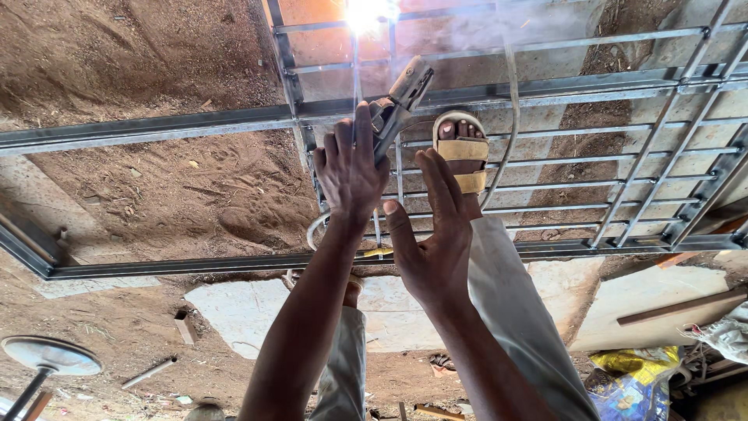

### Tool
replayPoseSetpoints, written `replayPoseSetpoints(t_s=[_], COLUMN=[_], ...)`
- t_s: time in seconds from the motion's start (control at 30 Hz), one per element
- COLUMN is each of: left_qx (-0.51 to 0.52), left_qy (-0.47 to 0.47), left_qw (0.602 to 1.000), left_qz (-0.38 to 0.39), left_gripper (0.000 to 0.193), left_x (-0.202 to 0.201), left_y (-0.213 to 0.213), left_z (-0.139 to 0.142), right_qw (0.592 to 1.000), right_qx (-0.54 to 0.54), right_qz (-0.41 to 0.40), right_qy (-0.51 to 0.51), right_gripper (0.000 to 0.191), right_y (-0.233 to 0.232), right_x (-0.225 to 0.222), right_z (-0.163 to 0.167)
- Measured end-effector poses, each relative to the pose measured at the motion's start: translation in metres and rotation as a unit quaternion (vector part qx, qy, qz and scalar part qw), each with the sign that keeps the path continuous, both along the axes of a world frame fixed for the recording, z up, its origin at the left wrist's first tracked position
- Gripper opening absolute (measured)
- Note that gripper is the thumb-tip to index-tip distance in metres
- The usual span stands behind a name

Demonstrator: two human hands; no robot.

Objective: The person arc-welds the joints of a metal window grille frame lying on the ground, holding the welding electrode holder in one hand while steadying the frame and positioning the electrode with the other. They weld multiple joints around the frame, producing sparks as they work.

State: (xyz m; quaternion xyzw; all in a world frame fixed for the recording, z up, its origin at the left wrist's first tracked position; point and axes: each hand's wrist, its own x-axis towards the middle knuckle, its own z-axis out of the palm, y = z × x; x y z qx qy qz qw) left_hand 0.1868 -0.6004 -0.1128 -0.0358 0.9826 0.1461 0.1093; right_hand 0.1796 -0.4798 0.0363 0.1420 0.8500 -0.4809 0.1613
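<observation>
Left hand (349,168) fingers curled tight around the handle of the welding electrode holder (399,101), index finger stretched up along it; the holder's clamp head pokes out up and right of the fingers. Thin electrode rod (356,74) runs straight up from above the fingers to the bright weld arc (366,14), where glare and smoke wash out the tip. Right hand (432,234) just right of the left, flat, fingers together and extended, holding nothing, raised toward the arc. Both forearms reach up from the bottom edge. Beyond the fingers: sandalled foot (461,152) on the steel bar frame (545,90), partly hidden by the right hand. Cable (510,117) curves past the foot, lower end hidden.
</observation>
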Motion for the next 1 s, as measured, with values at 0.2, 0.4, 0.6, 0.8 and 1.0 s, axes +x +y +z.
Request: replayPoseSetpoints(t_s=[0.2,0.4,0.6,0.8,1.0], left_qx=[-0.007,-0.014,0.017,-0.01,-0.003], left_qy=[-0.011,0.053,0.008,-0.004,0.011], left_qw=[1.0,0.998,0.999,0.999,0.999], left_qz=[-0.011,-0.04,-0.05,-0.047,-0.038], left_gripper=[0.073,0.063,0.064,0.076,0.078], left_x=[0.005,0.004,-0.004,-0.006,-0.006], left_y=[0.001,0.017,0.032,0.036,0.04], left_z=[-0.002,-0.004,-0.004,0.003,0.006], right_qw=[0.999,0.999,1.0,1.0,1.0], right_qx=[0.038,0.024,0.018,-0.007,-0.01], right_qz=[0.02,0.021,0.018,-0.007,-0.015], right_qy=[0.013,0.009,0.014,-0.003,0.003], right_gripper=[0.06,0.06,0.06,0.06,0.059], right_y=[0.001,0.003,0.005,0.008,0.01], right_x=[0.0,-0.001,-0.002,-0.003,-0.004], right_z=[-0.001,0.001,0.0,0.003,0.004])
